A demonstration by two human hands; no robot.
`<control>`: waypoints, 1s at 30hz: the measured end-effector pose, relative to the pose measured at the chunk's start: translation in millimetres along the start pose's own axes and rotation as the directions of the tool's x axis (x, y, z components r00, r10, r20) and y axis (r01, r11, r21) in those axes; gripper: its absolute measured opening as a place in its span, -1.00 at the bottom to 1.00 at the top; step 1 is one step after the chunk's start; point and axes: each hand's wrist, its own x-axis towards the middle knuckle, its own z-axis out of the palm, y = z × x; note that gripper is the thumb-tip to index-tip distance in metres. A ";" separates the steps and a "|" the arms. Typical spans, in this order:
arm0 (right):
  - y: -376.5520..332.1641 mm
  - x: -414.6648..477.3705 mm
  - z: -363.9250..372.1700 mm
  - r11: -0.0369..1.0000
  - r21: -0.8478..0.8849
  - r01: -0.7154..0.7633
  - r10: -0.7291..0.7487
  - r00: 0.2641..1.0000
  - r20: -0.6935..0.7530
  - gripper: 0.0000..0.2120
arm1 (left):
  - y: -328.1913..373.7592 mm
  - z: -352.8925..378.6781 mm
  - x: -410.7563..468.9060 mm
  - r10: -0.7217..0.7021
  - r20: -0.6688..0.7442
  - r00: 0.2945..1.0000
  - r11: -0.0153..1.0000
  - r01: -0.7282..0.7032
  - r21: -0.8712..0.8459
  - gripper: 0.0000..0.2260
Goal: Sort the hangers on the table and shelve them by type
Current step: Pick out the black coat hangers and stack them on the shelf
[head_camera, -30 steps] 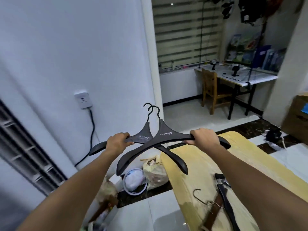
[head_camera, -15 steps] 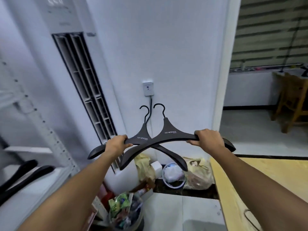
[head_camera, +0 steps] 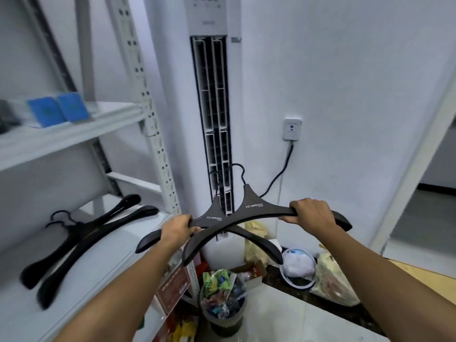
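I hold two wide black plastic hangers in front of me, crossed over each other. My left hand [head_camera: 178, 228] grips the left arm of the rear black hanger [head_camera: 214, 215]. My right hand [head_camera: 311, 214] grips the right arm of the front black hanger [head_camera: 256, 208]. Both hooks point up in front of a white floor air conditioner [head_camera: 209, 99]. Two more black hangers [head_camera: 81, 239] lie on the lower shelf board [head_camera: 103, 272] of a white metal rack at the left. The table shows only as a yellow corner [head_camera: 424, 270] at the right edge.
An upper shelf board [head_camera: 74, 129] carries two blue boxes [head_camera: 58, 109]. A perforated rack post [head_camera: 148, 114] stands between shelf and air conditioner. Below my hands are a full waste bin [head_camera: 223, 302], bags of rubbish [head_camera: 330, 280] and a wall socket [head_camera: 292, 129] with a black cable.
The view has swung left from the table and the far room to the shelf rack and air conditioner. Both hands keep the same grip on the two crossed hangers.
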 end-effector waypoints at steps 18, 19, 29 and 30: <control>-212.0 70.4 -18.3 0.937 0.021 0.349 -0.346 0.934 -0.091 -0.48 | -183.2 -32.5 -78.1 -0.349 0.036 0.936 0.937 0.350 -0.010 -0.72; -218.4 72.6 -18.1 0.933 0.020 0.360 -0.356 0.929 -0.099 -0.48 | -190.9 -33.8 -81.0 -0.361 0.023 0.932 0.932 0.361 -0.022 -0.71; -276.8 93.3 -8.7 0.874 0.027 0.485 -0.480 0.870 -0.111 -0.48 | -231.0 -32.6 -97.2 -0.455 -0.017 0.890 0.885 0.450 -0.121 -0.64; -281.6 97.8 -7.6 0.863 0.028 0.505 -0.499 0.859 -0.116 -0.48 | -231.3 -30.3 -97.3 -0.474 -0.017 0.881 0.875 0.468 -0.126 -0.64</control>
